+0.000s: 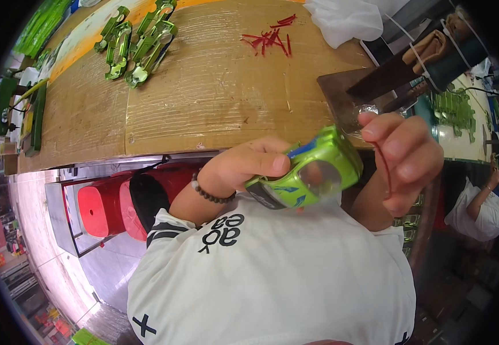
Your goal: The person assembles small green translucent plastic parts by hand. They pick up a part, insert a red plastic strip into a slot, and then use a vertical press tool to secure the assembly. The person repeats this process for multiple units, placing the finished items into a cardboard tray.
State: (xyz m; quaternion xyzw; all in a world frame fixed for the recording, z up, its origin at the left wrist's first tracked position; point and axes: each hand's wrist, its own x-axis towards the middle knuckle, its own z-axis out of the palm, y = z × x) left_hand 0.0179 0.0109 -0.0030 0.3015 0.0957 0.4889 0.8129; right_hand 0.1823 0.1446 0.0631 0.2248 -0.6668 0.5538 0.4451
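My left hand [254, 164] grips a shiny green toy car body [341, 158] with a clear window and blue markings. The thumb lies along its near side. The car body is tilted above the table's near edge, in front of my white shirt. Close to its right end, my right hand [413, 155] pinches a thin, curved red strip [386, 172] that hangs down from the fingertips. A small pile of similar red strips [271, 40] lies farther back on the brown tabletop [203, 98].
Several green car bodies [140, 46] lie at the back left. A white plastic bag [344, 20] sits at the back, beside a dark machine [387, 80] on a plate. Red stools [97, 207] stand lower left. Another person [479, 210] sits at the far right.
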